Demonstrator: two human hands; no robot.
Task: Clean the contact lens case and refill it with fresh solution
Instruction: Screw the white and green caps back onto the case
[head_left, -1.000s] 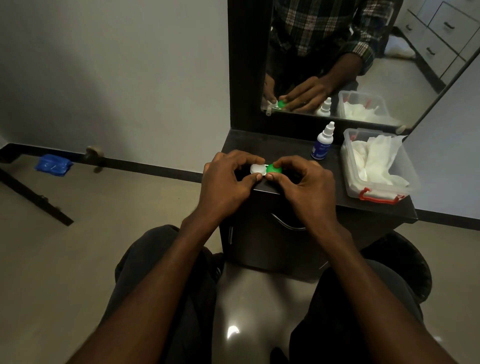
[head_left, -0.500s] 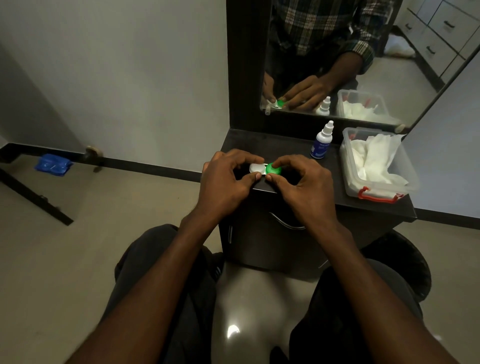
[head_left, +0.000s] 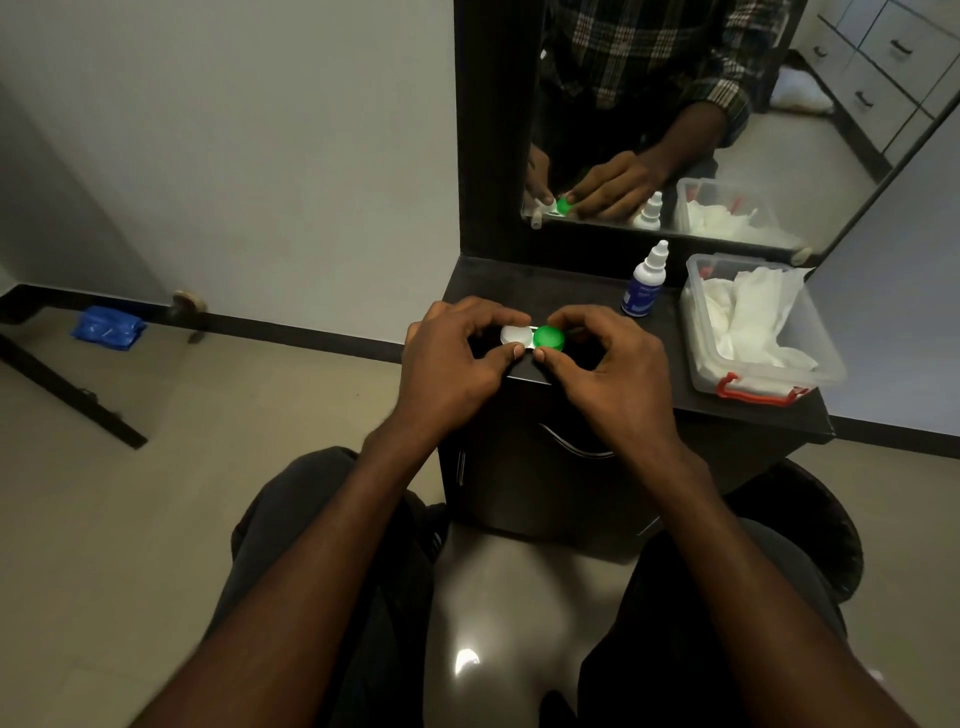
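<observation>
The contact lens case (head_left: 532, 338) sat at the front left corner of the dark worktop (head_left: 571, 291), its long axis running left to right across the person's body, white cap (head_left: 514, 335) on the left and green cap (head_left: 549, 338) on the right. The left hand (head_left: 457, 364) was curled around the white end, thumb and fingertips pinching it, while the right hand (head_left: 608, 369) was closed the same way around the green end; each hand had hold of its own half of the case. Both caps looked seated, so unscrewing seemed the step in hand, each cap lying directly under its nearer hand. Beyond the case and to its right stood the solution bottle (head_left: 644, 283), upright, nearer the right hand, and farther right the clear tub of tissues (head_left: 753, 322).
</observation>
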